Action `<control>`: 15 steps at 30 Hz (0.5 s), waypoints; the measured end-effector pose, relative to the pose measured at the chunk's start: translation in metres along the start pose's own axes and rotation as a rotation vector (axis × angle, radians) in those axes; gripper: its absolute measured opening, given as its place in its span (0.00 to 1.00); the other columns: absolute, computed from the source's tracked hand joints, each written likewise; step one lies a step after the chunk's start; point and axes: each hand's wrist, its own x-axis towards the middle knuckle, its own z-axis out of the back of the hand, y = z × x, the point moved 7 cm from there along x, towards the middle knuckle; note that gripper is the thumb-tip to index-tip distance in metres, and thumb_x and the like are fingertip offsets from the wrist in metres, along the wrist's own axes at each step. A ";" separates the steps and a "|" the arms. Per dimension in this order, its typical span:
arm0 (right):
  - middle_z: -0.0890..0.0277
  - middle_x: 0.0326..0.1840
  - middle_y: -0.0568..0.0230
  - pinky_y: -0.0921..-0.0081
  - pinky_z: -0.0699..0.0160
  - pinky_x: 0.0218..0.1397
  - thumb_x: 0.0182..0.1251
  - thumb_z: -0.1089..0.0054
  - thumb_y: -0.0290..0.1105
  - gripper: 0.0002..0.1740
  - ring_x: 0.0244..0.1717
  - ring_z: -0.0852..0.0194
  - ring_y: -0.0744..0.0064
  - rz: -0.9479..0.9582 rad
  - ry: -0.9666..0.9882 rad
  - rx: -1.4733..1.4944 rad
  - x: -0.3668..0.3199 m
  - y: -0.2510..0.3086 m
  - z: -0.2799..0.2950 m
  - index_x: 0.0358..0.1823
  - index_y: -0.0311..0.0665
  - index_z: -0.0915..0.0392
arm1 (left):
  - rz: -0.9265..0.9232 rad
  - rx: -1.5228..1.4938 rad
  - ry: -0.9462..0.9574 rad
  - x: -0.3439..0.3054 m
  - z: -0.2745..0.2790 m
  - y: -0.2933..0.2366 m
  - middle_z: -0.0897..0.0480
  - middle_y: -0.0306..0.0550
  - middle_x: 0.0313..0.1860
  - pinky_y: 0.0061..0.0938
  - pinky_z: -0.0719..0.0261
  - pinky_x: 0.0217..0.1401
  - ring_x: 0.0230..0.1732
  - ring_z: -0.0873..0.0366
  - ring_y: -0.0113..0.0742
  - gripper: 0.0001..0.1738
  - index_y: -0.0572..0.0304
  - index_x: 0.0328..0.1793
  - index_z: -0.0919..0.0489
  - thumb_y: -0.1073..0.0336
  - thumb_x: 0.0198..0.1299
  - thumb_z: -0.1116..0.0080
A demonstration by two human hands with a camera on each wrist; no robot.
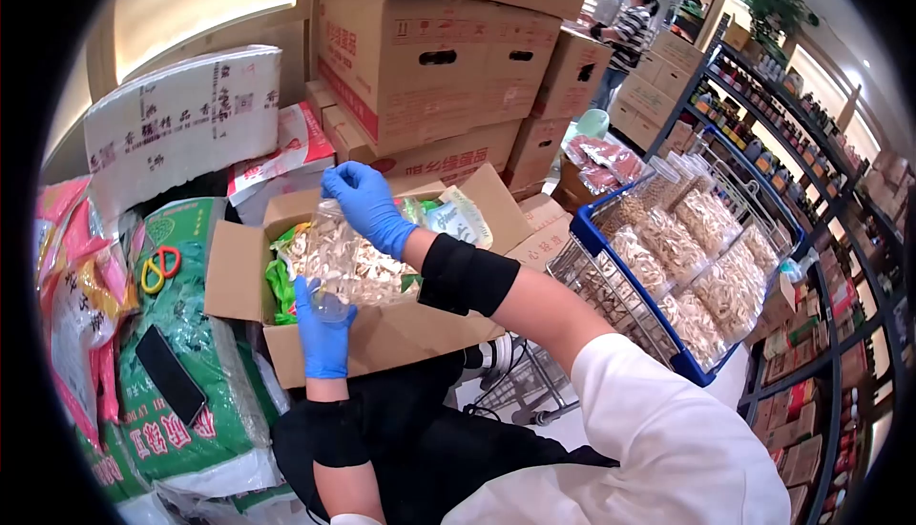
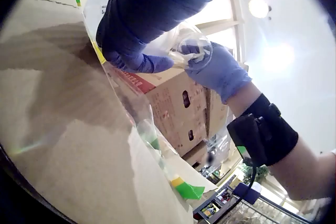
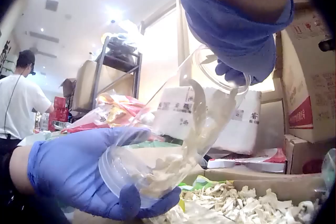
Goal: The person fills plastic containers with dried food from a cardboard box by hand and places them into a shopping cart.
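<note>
From where I stand, the clear plastic jar (image 3: 186, 132) leans well over above the box, its open mouth up and its base low. Pale, thin dried slices (image 3: 165, 176) sit inside, mostly gathered towards the base and along one wall. The gloved left hand (image 3: 84, 169) holds it round the base; the gloved right hand (image 1: 372, 205) is at the mouth, fingers bent. Below, the open cardboard box (image 1: 367, 344) holds a broad heap of similar loose slices (image 3: 252, 205), cream and curled.
</note>
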 end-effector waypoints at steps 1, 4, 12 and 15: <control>0.25 0.31 0.62 0.81 0.29 0.42 0.61 0.45 0.32 0.11 0.33 0.27 0.77 -0.019 -0.041 0.039 -0.002 -0.001 0.001 0.36 0.30 0.28 | 0.002 0.003 0.008 0.001 -0.001 0.000 0.31 0.40 0.39 0.34 0.28 0.40 0.38 0.31 0.32 0.26 0.48 0.53 0.34 0.39 0.58 0.55; 0.26 0.37 0.61 0.80 0.29 0.44 0.56 0.42 0.27 0.13 0.38 0.27 0.76 -0.007 -0.033 -0.039 -0.001 -0.008 0.003 0.41 0.31 0.30 | 0.033 -0.047 -0.030 0.003 0.003 0.002 0.31 0.38 0.37 0.31 0.27 0.36 0.37 0.31 0.31 0.25 0.48 0.51 0.34 0.40 0.57 0.53; 0.26 0.39 0.62 0.80 0.29 0.44 0.56 0.43 0.26 0.17 0.41 0.28 0.76 -0.027 0.011 0.182 0.012 -0.030 0.004 0.47 0.33 0.33 | 0.051 -0.091 -0.062 0.006 0.007 0.003 0.31 0.37 0.36 0.29 0.26 0.32 0.35 0.30 0.29 0.23 0.48 0.49 0.33 0.41 0.57 0.51; 0.25 0.35 0.64 0.83 0.30 0.38 0.60 0.45 0.32 0.12 0.37 0.27 0.78 -0.179 0.014 0.440 0.017 -0.038 0.005 0.43 0.36 0.31 | -0.078 -0.035 -0.092 -0.004 0.002 -0.013 0.30 0.37 0.35 0.29 0.26 0.32 0.34 0.31 0.29 0.23 0.48 0.48 0.32 0.42 0.57 0.51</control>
